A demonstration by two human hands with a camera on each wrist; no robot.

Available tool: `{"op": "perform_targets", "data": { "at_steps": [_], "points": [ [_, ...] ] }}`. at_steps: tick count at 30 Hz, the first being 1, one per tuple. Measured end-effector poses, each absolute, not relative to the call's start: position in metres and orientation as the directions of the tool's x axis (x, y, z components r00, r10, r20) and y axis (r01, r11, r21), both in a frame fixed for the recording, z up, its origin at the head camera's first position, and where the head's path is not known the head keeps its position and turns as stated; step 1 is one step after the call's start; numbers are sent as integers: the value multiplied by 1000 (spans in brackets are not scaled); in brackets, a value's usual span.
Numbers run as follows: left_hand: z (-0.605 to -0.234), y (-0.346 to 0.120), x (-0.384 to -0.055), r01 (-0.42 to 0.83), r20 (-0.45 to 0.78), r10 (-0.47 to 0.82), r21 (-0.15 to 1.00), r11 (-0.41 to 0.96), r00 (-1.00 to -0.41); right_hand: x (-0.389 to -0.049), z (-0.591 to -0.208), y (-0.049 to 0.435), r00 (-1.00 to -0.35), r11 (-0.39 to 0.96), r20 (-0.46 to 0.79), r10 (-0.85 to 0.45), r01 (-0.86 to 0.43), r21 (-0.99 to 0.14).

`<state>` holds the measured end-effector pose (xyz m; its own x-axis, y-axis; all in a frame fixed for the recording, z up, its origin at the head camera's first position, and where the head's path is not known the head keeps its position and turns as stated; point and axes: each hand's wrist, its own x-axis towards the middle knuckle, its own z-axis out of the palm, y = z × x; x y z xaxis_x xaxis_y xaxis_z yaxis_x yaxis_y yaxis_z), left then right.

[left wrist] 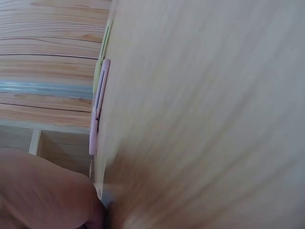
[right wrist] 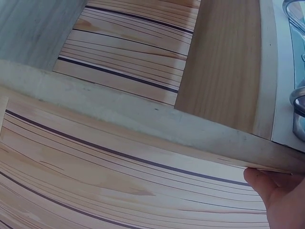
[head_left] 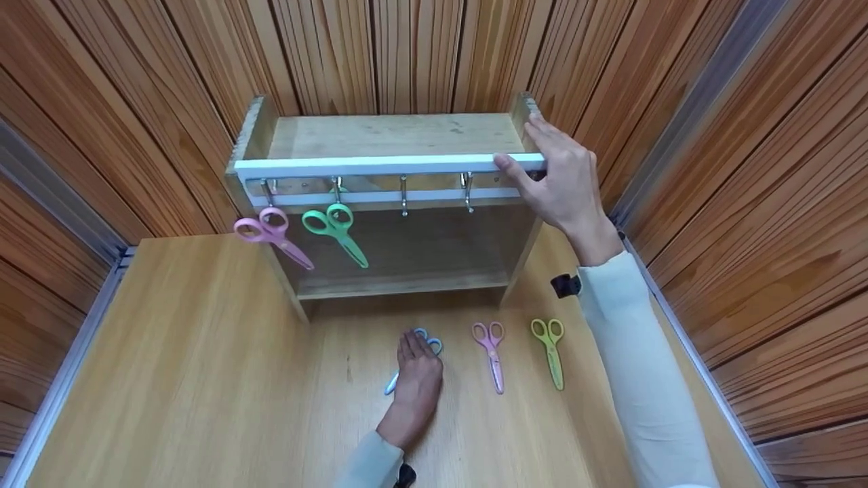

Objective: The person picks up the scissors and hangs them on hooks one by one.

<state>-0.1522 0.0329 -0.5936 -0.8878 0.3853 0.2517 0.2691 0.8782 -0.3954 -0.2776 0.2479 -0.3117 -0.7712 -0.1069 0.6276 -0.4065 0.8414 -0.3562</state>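
One pair of blue scissors (head_left: 391,384) lies at lower centre under the left hand (head_left: 419,379); whether pinched, we cannot tell. At upper right, the right hand (head_left: 564,179) grips the wooden shelf (head_left: 400,133).

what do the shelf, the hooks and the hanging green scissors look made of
Shelf: probably wood, fairly matte, with grain visible on its boards.
Hooks: likely metal, polished, given their silvery shine.
Green scissors: apparently plastic, smooth, as one even colour runs from handles to blades; any metal inside can't be told.
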Motion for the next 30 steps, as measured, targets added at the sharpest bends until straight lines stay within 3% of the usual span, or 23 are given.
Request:
{"op": "perform_targets", "data": {
  "at_steps": [4,7,11,14,17,25,30],
  "points": [
    [-592,30,-156,305,249,409,-368,878,-878,-277,-314,249,-776,843,622,-103,-400,-360],
    [-588,25,-158,329,271,401,-276,903,-875,-276,-315,248,-777,843,621,-104,-400,-359],
    [-579,17,-159,375,284,326,137,917,-902,-277,-314,247,-773,842,626,-107,-405,-356],
    [-570,10,-160,360,239,275,483,799,-931,-277,-313,247,-769,841,630,-108,-409,-355],
    [-560,3,-163,310,183,254,669,676,-950,-277,-312,247,-762,838,638,-111,-416,-352],
    [-532,-14,-166,146,38,229,867,477,-973,-277,-311,247,-769,837,630,-110,-413,-359],
    [-518,-19,-168,171,97,189,887,430,-977,-276,-311,248,-773,837,624,-109,-410,-362]
  ]
}}
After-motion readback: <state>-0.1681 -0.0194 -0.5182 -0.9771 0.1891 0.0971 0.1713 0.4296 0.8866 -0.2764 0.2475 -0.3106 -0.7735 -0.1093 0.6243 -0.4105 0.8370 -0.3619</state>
